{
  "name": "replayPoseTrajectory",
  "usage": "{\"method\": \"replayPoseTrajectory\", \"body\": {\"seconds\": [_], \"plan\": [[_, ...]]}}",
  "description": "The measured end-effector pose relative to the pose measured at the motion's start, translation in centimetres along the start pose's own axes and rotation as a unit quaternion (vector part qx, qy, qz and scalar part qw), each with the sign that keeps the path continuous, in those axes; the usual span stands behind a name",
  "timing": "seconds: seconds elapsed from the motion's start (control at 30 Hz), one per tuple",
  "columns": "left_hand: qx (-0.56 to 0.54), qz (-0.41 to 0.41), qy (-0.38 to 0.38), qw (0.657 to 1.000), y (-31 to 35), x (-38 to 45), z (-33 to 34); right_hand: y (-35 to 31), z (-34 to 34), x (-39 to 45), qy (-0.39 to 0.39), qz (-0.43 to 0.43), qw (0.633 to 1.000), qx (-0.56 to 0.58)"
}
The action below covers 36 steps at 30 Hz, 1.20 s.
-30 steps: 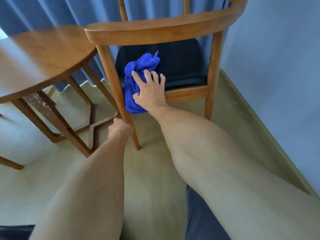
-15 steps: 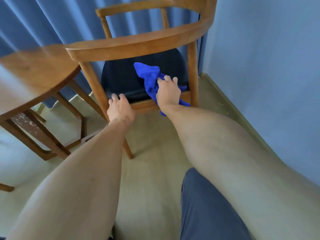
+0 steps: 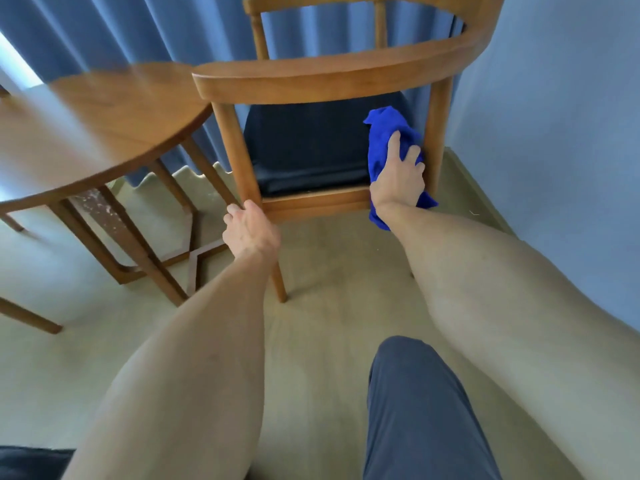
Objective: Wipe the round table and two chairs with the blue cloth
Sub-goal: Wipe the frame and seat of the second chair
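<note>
Cloth (image 3: 384, 140) now sliding rightward across seat (image 3: 304, 150) | right hand (image 3: 398, 181) fingers spread, pressing it — left hand (image 3: 251, 230) gripping chair leg (image 3: 239, 161) | you are finishing this seat.

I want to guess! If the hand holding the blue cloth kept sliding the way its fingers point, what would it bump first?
Probably the chair's curved wooden backrest rail above the right hand and blue cloth, though depth is unclear.

blue cloth (image 3: 388, 140) wiped rightward across seat (image 3: 304, 150)

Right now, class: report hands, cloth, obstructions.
Left hand grips chair leg. Right hand presses blue cloth against seat's right edge. Round table close left; nothing blocking.
</note>
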<state>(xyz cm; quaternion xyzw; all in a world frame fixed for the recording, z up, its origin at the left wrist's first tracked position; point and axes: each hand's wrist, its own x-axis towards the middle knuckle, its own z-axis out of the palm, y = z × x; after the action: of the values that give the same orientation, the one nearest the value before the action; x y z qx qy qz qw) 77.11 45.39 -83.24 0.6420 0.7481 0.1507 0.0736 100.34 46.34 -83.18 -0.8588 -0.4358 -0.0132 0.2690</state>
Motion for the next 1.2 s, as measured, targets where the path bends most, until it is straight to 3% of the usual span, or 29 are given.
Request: {"method": "replayPoseTrajectory", "body": {"seconds": [0.13,0.43,0.57,0.83,1.0,1.13,1.2], "plan": [[-0.040,-0.119,-0.057,0.990,-0.9,2.3,-0.2,-0.4,0.4,0.0,0.008,-0.002,1.000,0.009],[-0.089,-0.128,-0.095,0.983,-0.4,5.0,3.2,-1.4,4.0,-0.1,0.093,0.045,0.995,-0.009],[-0.068,-0.156,-0.189,0.967,-0.8,3.1,4.0,-1.7,3.2,-0.3,0.078,0.050,0.995,-0.026],[-0.055,-0.128,-0.360,0.922,2.4,2.4,-4.8,-6.4,-4.8,-2.4,-0.162,0.107,0.980,0.042],[-0.078,-0.109,-0.394,0.909,4.2,2.3,-13.9,-12.0,-10.7,-6.1,-0.366,0.272,0.880,0.130],[-0.063,-0.110,-0.452,0.883,3.6,1.4,-21.1,-16.6,-16.4,-8.0,-0.448,0.350,0.803,0.179],[-0.089,-0.149,-0.465,0.868,2.3,1.2,-24.7,-19.9,-19.6,-8.4,-0.471,0.370,0.780,0.182]]}}
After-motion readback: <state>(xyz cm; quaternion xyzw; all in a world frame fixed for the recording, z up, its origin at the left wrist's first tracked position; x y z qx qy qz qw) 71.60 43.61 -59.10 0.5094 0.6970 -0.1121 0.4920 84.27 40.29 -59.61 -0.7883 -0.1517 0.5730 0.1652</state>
